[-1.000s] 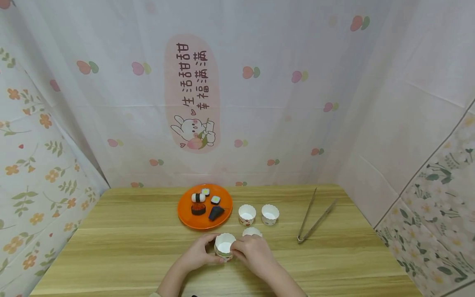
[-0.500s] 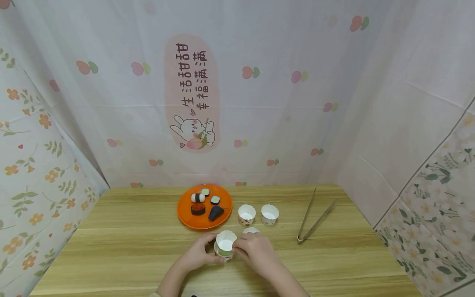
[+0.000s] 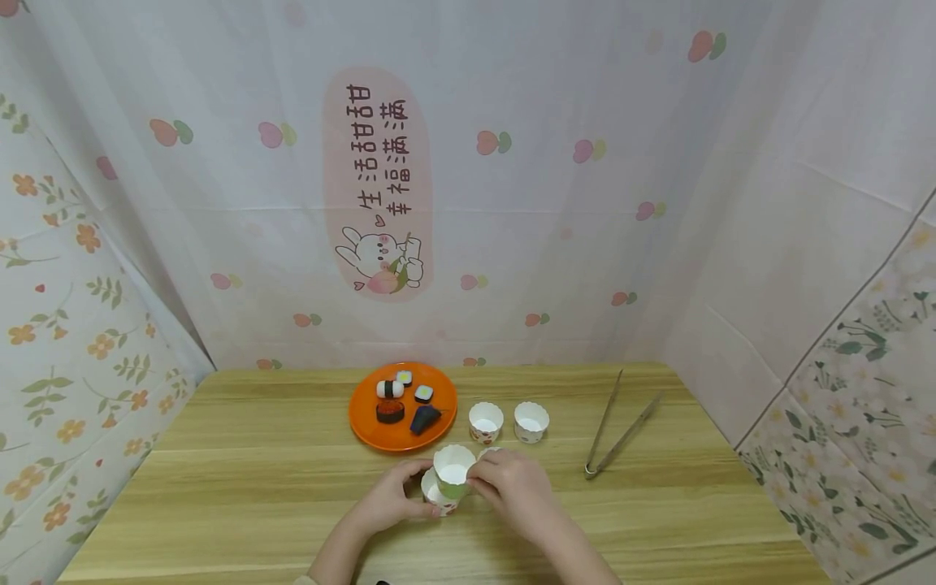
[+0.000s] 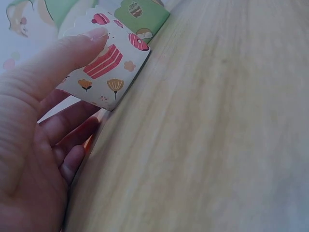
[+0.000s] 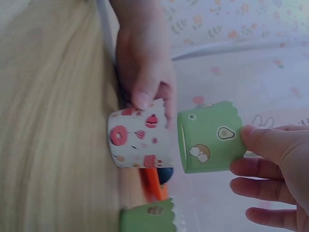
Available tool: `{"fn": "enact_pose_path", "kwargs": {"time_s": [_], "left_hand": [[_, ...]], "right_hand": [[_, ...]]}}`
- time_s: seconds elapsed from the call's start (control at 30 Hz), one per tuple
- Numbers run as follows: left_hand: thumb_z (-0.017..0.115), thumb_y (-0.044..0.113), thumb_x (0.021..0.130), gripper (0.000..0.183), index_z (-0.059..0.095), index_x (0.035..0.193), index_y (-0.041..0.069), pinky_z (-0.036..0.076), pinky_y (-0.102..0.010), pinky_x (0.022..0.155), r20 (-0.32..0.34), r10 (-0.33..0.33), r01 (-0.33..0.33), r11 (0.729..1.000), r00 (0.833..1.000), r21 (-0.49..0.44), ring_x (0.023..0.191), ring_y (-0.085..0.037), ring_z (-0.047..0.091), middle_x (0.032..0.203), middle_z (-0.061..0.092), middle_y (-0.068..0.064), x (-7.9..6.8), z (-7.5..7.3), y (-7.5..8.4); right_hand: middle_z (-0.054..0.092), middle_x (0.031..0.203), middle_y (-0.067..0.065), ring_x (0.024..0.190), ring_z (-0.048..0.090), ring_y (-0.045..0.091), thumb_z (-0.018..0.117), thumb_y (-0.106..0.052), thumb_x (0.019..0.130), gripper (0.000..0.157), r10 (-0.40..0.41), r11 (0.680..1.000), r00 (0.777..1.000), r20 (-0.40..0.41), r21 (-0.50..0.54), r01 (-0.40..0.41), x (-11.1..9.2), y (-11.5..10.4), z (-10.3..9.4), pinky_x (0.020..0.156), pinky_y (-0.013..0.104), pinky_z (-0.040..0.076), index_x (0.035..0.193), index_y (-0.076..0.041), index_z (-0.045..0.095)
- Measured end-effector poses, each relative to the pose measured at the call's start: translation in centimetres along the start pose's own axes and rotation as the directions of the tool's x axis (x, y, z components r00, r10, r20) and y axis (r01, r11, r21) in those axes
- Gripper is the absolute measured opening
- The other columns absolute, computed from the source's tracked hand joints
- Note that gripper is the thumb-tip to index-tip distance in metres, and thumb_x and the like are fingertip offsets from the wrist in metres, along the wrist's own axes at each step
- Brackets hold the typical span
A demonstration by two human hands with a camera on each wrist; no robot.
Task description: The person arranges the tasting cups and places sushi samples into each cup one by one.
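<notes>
My left hand (image 3: 395,497) grips a white paper baking cup (image 5: 140,137) printed with red cakes and doughnuts, which stands on the table. In the left wrist view the thumb lies along the side of this cup. My right hand (image 3: 515,487) pinches a green paper baking cup (image 5: 212,137) with avocado and animal prints by its scalloped rim, thumb on the near side. The green cup is raised above the white cup's mouth, apart from it in the right wrist view. Another green cup (image 5: 147,217) stands behind, partly hidden by the right hand in the head view.
Behind the hands is an orange plate (image 3: 366,435) with several toy sushi pieces and a dark blue cone-shaped piece. Right of it stand two paper cups (image 3: 486,422), side by side. Metal tongs (image 3: 621,439) lie spread at the right. A curtain (image 3: 556,244) hangs behind the table.
The green cup has come up out of the white cup and shifted right, pinched in my right hand. My left hand keeps its grip on the white cup and has barely moved.
</notes>
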State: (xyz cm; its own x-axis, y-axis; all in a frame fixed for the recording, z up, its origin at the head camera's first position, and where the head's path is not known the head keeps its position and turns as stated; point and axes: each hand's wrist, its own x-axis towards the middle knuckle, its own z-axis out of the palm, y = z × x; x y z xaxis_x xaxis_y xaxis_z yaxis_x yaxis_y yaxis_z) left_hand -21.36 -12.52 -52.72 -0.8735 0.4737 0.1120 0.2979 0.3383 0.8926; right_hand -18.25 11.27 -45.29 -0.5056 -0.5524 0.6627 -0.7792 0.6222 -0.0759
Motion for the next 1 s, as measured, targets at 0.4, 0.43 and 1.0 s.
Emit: {"fn": "enact_pose_path", "kwargs": {"time_s": [0.4,0.43,1.0], "left_hand": [[0.085,0.027,0.072,0.061,0.060,0.125,0.011,0.040,-0.041,0.098,0.014,-0.010,0.011,0.999,1.000,-0.030,0.113,-0.023,0.051,0.119,0.060,0.003,0.1,0.0,0.0],[0.085,0.027,0.072,0.061,0.060,0.125,0.011,0.040,-0.042,0.098,0.013,-0.013,0.014,1.000,1.000,-0.029,0.113,-0.023,0.051,0.119,0.060,0.003,0.0,0.0,0.0],[0.085,0.028,0.071,0.060,0.061,0.124,0.013,0.039,-0.041,0.099,0.006,-0.019,0.019,0.999,1.000,-0.028,0.114,-0.023,0.051,0.120,0.059,0.003,0.1,0.2,-0.1]], "right_hand": [[0.065,0.078,-0.010,0.068,0.060,0.007,0.080,-0.014,0.074,0.011,0.002,1.000,0.995,-0.098,-0.023,-0.004,-0.4,1.3,-1.7,0.061,0.025,0.050,0.078,-0.016,0.069],[0.066,0.078,-0.009,0.068,0.061,0.008,0.080,-0.013,0.073,0.012,0.000,1.000,0.995,-0.104,-0.025,-0.003,-0.4,1.4,-1.9,0.061,0.025,0.050,0.078,-0.016,0.069],[0.068,0.082,-0.008,0.066,0.063,0.009,0.083,-0.011,0.068,0.017,0.066,0.993,0.985,-0.162,-0.085,-0.080,-2.0,3.6,-3.9,0.056,0.025,0.051,0.078,-0.017,0.070]]}}
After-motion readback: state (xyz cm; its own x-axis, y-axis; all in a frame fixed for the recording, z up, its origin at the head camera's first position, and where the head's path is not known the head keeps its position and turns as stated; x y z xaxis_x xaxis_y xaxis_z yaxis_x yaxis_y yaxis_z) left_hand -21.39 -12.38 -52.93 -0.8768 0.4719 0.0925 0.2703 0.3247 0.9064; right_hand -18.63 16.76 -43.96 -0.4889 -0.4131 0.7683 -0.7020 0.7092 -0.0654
